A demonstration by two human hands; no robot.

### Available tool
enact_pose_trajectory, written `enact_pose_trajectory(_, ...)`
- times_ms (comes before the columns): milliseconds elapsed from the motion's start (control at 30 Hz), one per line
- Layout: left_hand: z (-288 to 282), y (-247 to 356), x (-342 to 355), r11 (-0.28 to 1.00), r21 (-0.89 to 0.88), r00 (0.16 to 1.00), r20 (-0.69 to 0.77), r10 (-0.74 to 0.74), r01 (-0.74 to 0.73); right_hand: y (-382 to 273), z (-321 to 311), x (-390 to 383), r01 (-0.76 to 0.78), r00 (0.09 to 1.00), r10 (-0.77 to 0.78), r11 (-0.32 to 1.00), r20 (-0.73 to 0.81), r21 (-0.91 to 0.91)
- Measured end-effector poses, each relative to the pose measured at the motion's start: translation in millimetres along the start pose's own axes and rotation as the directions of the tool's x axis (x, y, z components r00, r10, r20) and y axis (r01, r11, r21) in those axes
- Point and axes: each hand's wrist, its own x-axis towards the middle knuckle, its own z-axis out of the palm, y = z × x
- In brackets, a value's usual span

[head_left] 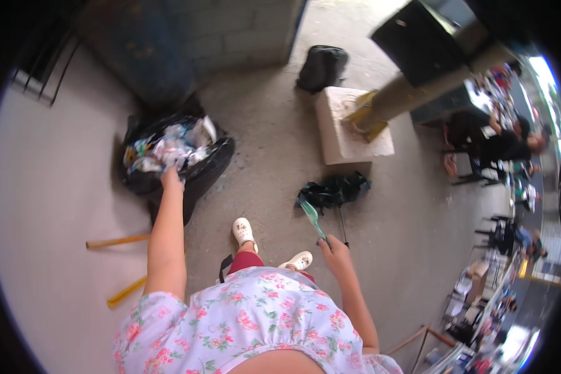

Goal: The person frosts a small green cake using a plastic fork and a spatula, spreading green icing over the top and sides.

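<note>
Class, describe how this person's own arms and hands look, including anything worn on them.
The forearms are bare below short, loose sleeves, pale with pink-red flowers and green leaves, matching the top. The left hand and right hand show no gloves, and no watch or bracelet is visible. Fingernail details are too small to tell.

From my end I can read no labels, numbers or signs in this view (the right side blurs)
</note>
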Motion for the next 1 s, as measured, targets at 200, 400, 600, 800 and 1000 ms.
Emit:
enact_pose_trajectory(200, 58, -137, -189, 0.996, 0.087, 0.929, 0.369, -0.020, -0.013, 48, -75, -26, 0.120, 0.985, -0.094, 0.977, -0.144, 0.178)
enact_pose_trajectory(400, 112, -211, -405, 0.948, 0.313, 0.517, 0.803, -0.296, 0.057, 155, -156, -72, 0.173, 0.951, -0.041, 0.891, -0.306, 0.420)
enact_pose_trajectory(600, 172, -237, -530, 0.885, 0.455, 0.055, 0.890, -0.452, -0.093, 224, -222, -125, 0.301, 0.885, 0.114, 0.600, -0.451, 0.741)
enact_pose_trajectory(800, 211, -297, -628, 0.748, 0.579, -0.313, 0.680, -0.663, -0.325, 260, -248, -166, 0.431, 0.726, 0.361, 0.424, -0.585, 0.796)
enact_pose_trajectory(1000, 220, -372, -695, 0.623, 0.667, -0.563, 0.353, -0.748, -0.409, 297, -273, -208, 0.436, 0.570, 0.530, 0.452, -0.628, 0.778)
